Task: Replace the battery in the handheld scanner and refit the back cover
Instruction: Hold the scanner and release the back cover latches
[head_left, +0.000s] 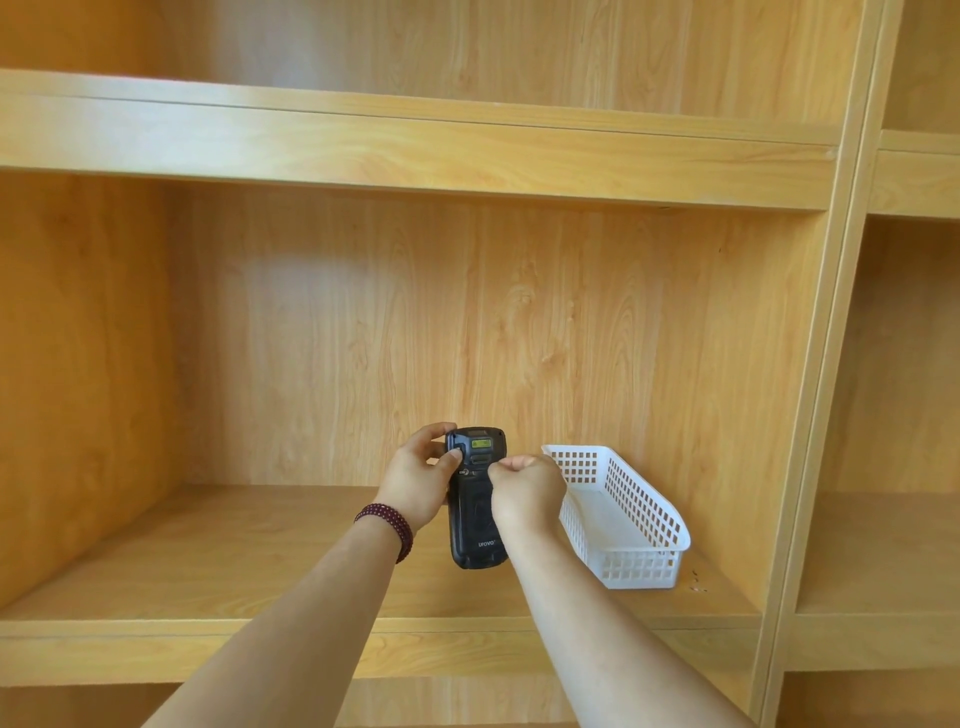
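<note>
A black handheld scanner (475, 512) is held upright above the wooden shelf, its back side facing me with the cover in place and a small label near the top. My left hand (418, 480) grips its upper left edge, thumb lying on the back. My right hand (524, 493) is curled against the scanner's right side, fingertips pinched at the small latch area just below the label. No loose battery is visible.
A white perforated plastic basket (631, 519) stands on the shelf (234, 561) just right of my right hand; it looks empty. Another shelf board runs overhead, and a vertical divider (810, 415) closes the compartment on the right.
</note>
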